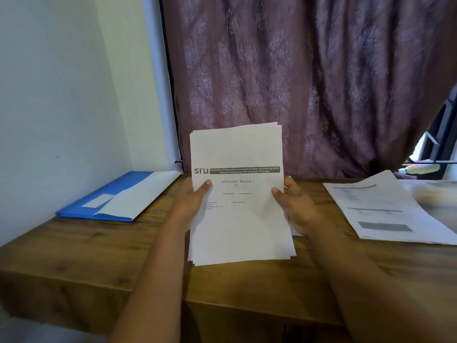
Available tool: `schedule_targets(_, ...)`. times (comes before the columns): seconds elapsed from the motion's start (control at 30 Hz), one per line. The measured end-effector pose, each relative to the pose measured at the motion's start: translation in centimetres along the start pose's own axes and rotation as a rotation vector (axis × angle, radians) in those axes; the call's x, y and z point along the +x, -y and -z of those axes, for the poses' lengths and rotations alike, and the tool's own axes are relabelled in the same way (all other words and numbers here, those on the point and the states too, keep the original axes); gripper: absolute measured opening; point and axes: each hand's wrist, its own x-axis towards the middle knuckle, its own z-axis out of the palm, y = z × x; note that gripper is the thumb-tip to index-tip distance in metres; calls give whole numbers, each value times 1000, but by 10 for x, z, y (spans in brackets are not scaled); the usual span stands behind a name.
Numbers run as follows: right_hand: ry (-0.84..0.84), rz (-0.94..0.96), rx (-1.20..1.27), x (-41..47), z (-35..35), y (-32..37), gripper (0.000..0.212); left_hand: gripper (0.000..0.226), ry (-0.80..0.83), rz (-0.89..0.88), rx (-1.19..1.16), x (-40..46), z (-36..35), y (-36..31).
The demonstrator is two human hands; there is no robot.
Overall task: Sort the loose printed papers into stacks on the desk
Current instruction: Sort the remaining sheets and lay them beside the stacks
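A bundle of printed papers (237,194) is held up above the wooden desk (99,256), near the middle of its top, and it stands almost upright with the printed face turned to the camera. Its long axis runs from bottom to top, and the text reads the normal way up, so the head of the page points up toward the purple curtain (296,70) behind the desk. The sheets are white and not fully aligned: at the lower edge and at the upper right corner several edges show one behind the other. The top sheet has a dark banner with the letters "sru" at its left end, and under it the title "Internship -Review 1" with some small lines that are too small to read. The left hand (195,199) grips the left edge of the bundle, with the thumb lying on the front of the page. The right hand (294,206) grips the right edge in the same way, thumb on the front and fingers behind. On the desk to the right of the bundle lies a flat stack of printed sheets (385,209). To the left of the bundle lies a blue folder (99,206) with a white sheet (138,194) resting over it.
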Motion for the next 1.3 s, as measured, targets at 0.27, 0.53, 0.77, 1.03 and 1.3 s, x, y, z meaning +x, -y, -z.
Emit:
schedule_targets(0.27,-411,549,-355,-51,-9,62,30,19,-124,-325,-217,-55,-41,-70)
schedule_targets(0.53,-409,424,-426,-103,10,45,48,26,-126,-405,-79,-83,-52,-36)
schedule_targets(0.77,-495,396,-506,-122,11,24,27,15,-102,-400,-16,-120,-72,-16)
schedule_targets(1.03,-356,150,-702,-152,25,8,37,14,-89,-175,29,-143,-82,12)
schedule_targets(1.3,-358,-143,-426,-150,42,18,40,12,-82,44,-171,-136,-58,2)
